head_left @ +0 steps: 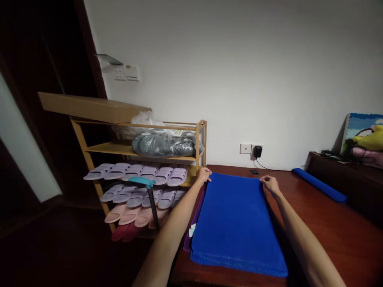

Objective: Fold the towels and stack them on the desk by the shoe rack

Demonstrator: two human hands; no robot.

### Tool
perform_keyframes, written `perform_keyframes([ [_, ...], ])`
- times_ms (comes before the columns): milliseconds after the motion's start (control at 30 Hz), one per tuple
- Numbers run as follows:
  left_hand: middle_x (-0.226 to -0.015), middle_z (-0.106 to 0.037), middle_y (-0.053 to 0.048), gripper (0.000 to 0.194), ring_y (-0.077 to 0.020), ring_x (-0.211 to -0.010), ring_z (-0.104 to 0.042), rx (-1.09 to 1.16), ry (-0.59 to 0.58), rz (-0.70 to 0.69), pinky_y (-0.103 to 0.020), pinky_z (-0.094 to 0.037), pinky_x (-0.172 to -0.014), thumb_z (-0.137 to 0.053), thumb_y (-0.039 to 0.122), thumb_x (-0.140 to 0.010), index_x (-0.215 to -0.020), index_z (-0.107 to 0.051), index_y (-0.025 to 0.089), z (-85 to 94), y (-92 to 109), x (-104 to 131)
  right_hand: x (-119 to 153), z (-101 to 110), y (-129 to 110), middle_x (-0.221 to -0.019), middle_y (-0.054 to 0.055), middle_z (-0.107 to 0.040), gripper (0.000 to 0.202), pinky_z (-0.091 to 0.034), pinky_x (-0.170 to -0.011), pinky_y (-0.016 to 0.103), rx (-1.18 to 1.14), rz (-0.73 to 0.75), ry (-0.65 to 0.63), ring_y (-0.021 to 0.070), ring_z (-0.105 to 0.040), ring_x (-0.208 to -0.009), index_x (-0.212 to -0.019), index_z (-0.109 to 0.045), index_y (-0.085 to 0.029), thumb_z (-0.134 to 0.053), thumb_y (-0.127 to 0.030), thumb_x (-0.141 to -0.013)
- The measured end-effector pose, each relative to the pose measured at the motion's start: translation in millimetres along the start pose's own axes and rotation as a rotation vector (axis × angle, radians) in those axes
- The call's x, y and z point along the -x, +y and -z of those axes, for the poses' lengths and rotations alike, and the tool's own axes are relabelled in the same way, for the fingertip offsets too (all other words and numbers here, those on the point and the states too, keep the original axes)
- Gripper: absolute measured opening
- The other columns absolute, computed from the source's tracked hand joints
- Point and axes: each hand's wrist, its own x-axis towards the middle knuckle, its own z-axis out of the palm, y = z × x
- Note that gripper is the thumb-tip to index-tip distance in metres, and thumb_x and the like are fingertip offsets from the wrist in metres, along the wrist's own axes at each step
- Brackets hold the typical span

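A stack of blue towels (pixel 236 223) lies flat on the dark red wooden table (pixel 323 227). My left hand (pixel 204 175) pinches the far left corner of the top blue towel. At the far right corner, my right hand (pixel 270 184) has its thumb and fingers closed on the same towel. Purple cloth (pixel 197 215) shows from under the stack along its left side, with a small white label (pixel 192 230) sticking out there.
A wooden shoe rack (pixel 201 143) stands left of the table, holding lilac slippers (pixel 163 175), pink slippers and plastic-wrapped items (pixel 167 142). A cardboard box (pixel 98 107) lies on top. Rolled blue cloth (pixel 318 185) lies at right. A black adapter (pixel 257 151) is plugged into the wall.
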Motion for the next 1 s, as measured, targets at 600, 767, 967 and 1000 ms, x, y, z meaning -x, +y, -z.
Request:
perform_keyframes([
  [600,-0.154,-0.027,-0.006,0.051,-0.0228,-0.142,-0.017,-0.731,-0.151,-0.537,-0.041,-0.018,-0.114,-0.032,0.039,-0.099,-0.147,-0.028,0.024,-70.0,-20.6,28.7,38.4,-65.4,-31.6,-0.152,0.005,-0.027,0.066,-0.018,-0.114,0.038,0.537,0.310,-0.191,0.0209,-0.020,-0.141,-0.146,-0.030,-0.028,-0.027,-0.063,-0.091],
  [767,-0.154,-0.026,-0.007,0.061,-0.0242,-0.142,-0.019,-0.804,-0.297,-0.501,-0.050,-0.019,-0.112,-0.021,0.054,-0.096,-0.146,-0.032,0.022,-92.1,-30.3,39.9,57.1,-94.0,-36.6,-0.155,0.004,-0.018,0.078,-0.009,-0.113,0.051,0.608,0.269,-0.361,0.0251,-0.008,-0.144,-0.148,-0.028,-0.029,-0.016,-0.075,-0.085],
  [967,-0.155,-0.020,-0.011,0.064,-0.0250,-0.144,-0.013,-0.824,-0.208,-0.469,-0.052,-0.013,-0.113,-0.019,0.052,-0.096,-0.148,-0.029,0.015,-85.4,-23.3,48.8,58.3,-84.2,-35.3,-0.156,0.003,-0.017,0.075,-0.011,-0.114,0.045,0.605,0.231,-0.338,0.0193,-0.010,-0.144,-0.149,-0.024,-0.030,-0.011,-0.071,-0.087],
  [1000,-0.156,-0.018,-0.012,0.064,-0.0259,-0.144,-0.010,-0.823,-0.177,-0.464,-0.053,-0.011,-0.113,-0.018,0.050,-0.097,-0.148,-0.026,0.013,-82.6,-23.0,52.2,59.2,-81.2,-34.5,-0.156,0.005,-0.017,0.076,-0.012,-0.114,0.045,0.606,0.210,-0.308,0.0198,-0.011,-0.144,-0.149,-0.024,-0.027,-0.009,-0.070,-0.088],
])
